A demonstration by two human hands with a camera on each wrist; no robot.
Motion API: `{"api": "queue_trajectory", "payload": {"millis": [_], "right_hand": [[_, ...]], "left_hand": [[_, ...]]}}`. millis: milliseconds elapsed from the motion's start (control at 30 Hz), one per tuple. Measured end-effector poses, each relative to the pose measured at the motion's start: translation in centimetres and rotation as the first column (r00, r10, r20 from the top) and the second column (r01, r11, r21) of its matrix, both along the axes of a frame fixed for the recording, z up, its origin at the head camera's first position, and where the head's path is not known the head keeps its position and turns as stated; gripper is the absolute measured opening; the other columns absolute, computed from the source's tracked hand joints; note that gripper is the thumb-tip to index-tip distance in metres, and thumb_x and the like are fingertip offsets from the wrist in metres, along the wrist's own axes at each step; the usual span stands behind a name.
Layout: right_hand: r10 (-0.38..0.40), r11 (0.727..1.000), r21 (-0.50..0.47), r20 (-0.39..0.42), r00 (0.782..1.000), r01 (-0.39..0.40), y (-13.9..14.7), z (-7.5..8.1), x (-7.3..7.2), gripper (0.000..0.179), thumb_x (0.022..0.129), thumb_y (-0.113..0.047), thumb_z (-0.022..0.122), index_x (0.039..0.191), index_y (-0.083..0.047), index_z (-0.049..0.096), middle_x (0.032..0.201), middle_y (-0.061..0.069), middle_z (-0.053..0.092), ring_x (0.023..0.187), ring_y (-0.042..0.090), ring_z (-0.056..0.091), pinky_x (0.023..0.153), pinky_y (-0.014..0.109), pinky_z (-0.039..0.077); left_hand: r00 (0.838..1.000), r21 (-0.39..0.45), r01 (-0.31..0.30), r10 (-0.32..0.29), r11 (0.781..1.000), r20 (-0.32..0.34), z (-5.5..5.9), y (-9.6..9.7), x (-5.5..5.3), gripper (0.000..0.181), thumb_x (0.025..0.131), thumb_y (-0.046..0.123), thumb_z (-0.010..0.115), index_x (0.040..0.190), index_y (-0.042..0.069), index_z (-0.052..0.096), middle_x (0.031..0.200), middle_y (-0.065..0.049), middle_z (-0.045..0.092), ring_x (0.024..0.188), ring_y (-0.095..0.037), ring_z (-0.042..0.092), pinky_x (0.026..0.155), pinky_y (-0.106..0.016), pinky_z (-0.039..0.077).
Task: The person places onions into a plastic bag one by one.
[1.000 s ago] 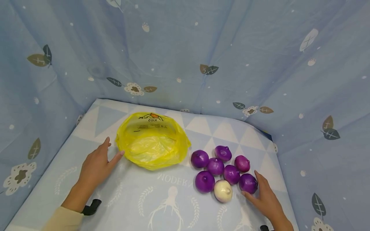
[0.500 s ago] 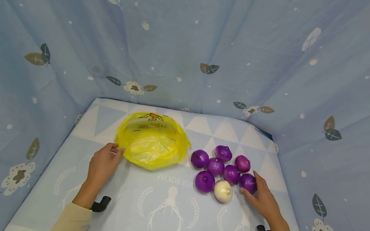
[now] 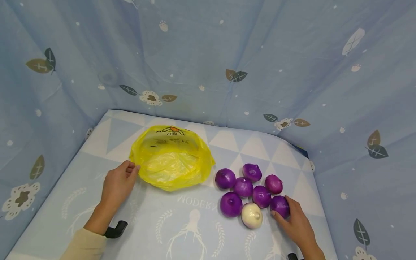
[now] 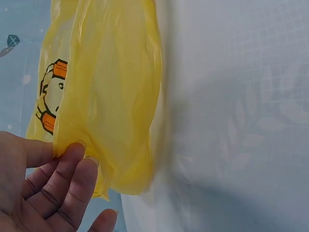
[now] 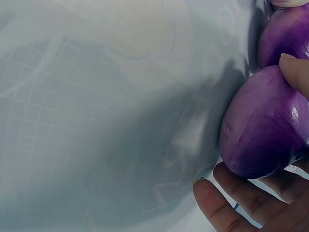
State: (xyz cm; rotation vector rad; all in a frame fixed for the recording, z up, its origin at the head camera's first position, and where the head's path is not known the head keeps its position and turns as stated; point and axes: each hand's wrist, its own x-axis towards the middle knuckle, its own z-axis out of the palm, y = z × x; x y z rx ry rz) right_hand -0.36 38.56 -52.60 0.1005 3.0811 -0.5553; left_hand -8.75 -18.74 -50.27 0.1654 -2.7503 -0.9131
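Pinched the left edge of a yellow plastic bag [image 3: 173, 164] between thumb and fingertips of the left hand [image 3: 117, 183], with a narrow grip on the thin plastic. Saw in the left wrist view one lower fingertip apart from the bag, and an orange-and-black printed figure on the plastic above the thumb. Found the bag on the left part of the surface [image 3: 152, 213], with its mouth spread wide toward the near side. Read KIDS, mirrored, on its far wall.

Held the rightmost purple onion [image 3: 279, 206] in the right hand [image 3: 295, 222], with the thumb on its near side and the fingers round its right side, in a grip about as wide as the onion. Could not make out all of its underside behind the fingers.

Counted seven purple onions [image 3: 243, 187] in all, the held one included, gathered in a close cluster to the right of the bag. Noted a redder tone on the small one just beyond the held onion. Found one white onion [image 3: 251, 215] at the near edge of the cluster, left of the right hand.

Saw a cream sleeve [image 3: 85, 245] on the left forearm and a black mount [image 3: 116, 229] by the left wrist. Noted triangles on the far part of the surface, and antlers, sprigs and flipped MODERN lettering nearer. Saw blue curtains [image 3: 201, 47] with leaves and pale flowers behind and at both sides.
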Motion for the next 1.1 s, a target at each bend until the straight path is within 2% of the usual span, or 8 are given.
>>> {"api": "queue_trajectory", "payload": {"millis": [367, 600, 767, 933, 1100], "right_hand": [[-0.018, 1.0, -0.006, -0.033, 0.999, 0.018, 0.0, 0.0, 0.3, 0.085, 0.083, -0.054, 0.069, 0.14, 0.001, 0.039, 0.133, 0.025, 0.045, 0.114, 0.045, 0.052, 0.087, 0.063, 0.043], [-0.041, 0.999, -0.018, -0.061, 0.997, 0.04, -0.4, 0.8, 0.4, 0.087, 0.083, -0.051, 0.071, 0.141, 0.004, 0.037, 0.134, 0.027, 0.044, 0.113, 0.045, 0.052, 0.086, 0.062, 0.045], [-0.011, 1.0, -0.024, -0.108, 0.994, 0.009, -0.9, 1.9, 0.2, 0.083, 0.082, -0.046, 0.075, 0.14, 0.001, 0.039, 0.134, 0.024, 0.045, 0.109, 0.041, 0.055, 0.082, 0.058, 0.049], [0.029, 1.0, -0.008, -0.113, 0.993, -0.03, -2.2, 3.5, -0.3, 0.083, 0.08, -0.045, 0.077, 0.141, -0.004, 0.038, 0.135, 0.021, 0.045, 0.109, 0.038, 0.055, 0.084, 0.057, 0.049], [0.11, 0.994, -0.002, -0.114, 0.987, -0.111, -4.1, 5.7, -1.0, 0.084, 0.081, -0.047, 0.075, 0.145, -0.009, 0.036, 0.138, 0.017, 0.044, 0.113, 0.037, 0.054, 0.085, 0.056, 0.049]], "left_hand": [[1.0, 0.004, 0.015, -0.015, 1.0, -0.025, 0.0, 0.2, 0.0, 0.022, 0.095, 0.024, 0.063, 0.097, 0.002, 0.063, 0.081, -0.009, 0.066, 0.071, -0.025, 0.063, 0.062, -0.044, 0.051], [0.999, 0.038, 0.029, -0.028, 0.999, -0.022, 0.1, 0.4, 0.0, 0.019, 0.095, 0.02, 0.063, 0.097, 0.001, 0.061, 0.083, -0.011, 0.066, 0.073, -0.025, 0.064, 0.063, -0.043, 0.052], [0.999, 0.054, 0.04, -0.039, 0.998, -0.026, 0.1, 0.4, 0.1, 0.019, 0.095, 0.021, 0.064, 0.098, 0.002, 0.062, 0.085, -0.011, 0.066, 0.074, -0.026, 0.064, 0.063, -0.043, 0.052], [0.999, 0.066, 0.047, -0.046, 0.997, -0.028, 0.2, 0.4, 0.1, 0.018, 0.094, 0.019, 0.065, 0.098, 0.002, 0.062, 0.084, -0.011, 0.066, 0.073, -0.024, 0.063, 0.063, -0.042, 0.052], [0.998, 0.078, 0.054, -0.052, 0.996, -0.021, 0.3, 0.4, 0.1, 0.017, 0.093, 0.018, 0.066, 0.098, 0.002, 0.062, 0.084, -0.01, 0.066, 0.072, -0.023, 0.063, 0.061, -0.039, 0.052]]}}
